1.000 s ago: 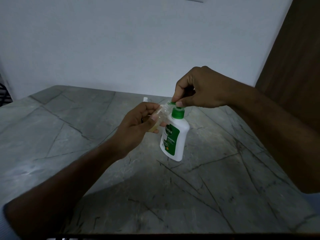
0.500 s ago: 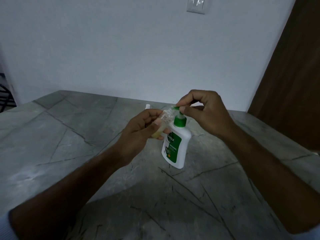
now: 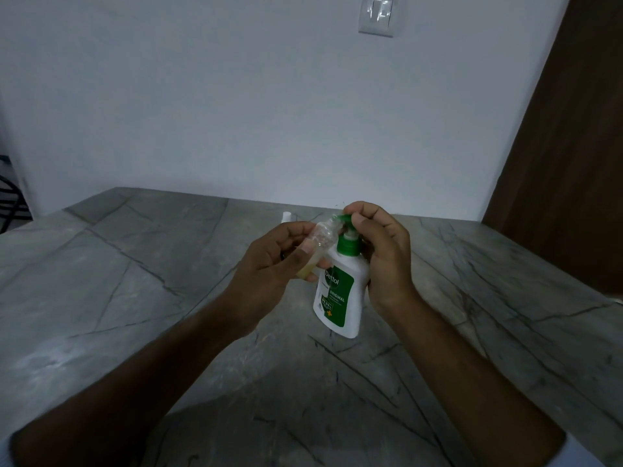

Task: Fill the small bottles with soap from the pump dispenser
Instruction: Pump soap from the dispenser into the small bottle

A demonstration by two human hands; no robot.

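In the middle of the frame, the left hand (image 3: 269, 261) held a small bottle (image 3: 318, 244), tipped to the pump (image 3: 347, 221). The right hand (image 3: 381, 251) gripped the pump top. Best to press slowly, mouth kept under the spout.

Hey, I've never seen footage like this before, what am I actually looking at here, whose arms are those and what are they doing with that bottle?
There is no machine here. A person wears a camera on the head, looking forward and down, so the two arms reaching in from the bottom are their own. The left hand holds a small clear bottle, tilted, with its mouth up at the spout of a white soap dispenser with a green pump. Some yellowish liquid sits at the small bottle's lower end. The right hand has its fingers curled over the pump head. The dispenser stands on a grey marble-look table. A small white object sits farther back; I can't tell what it is. A light switch is on the wall.
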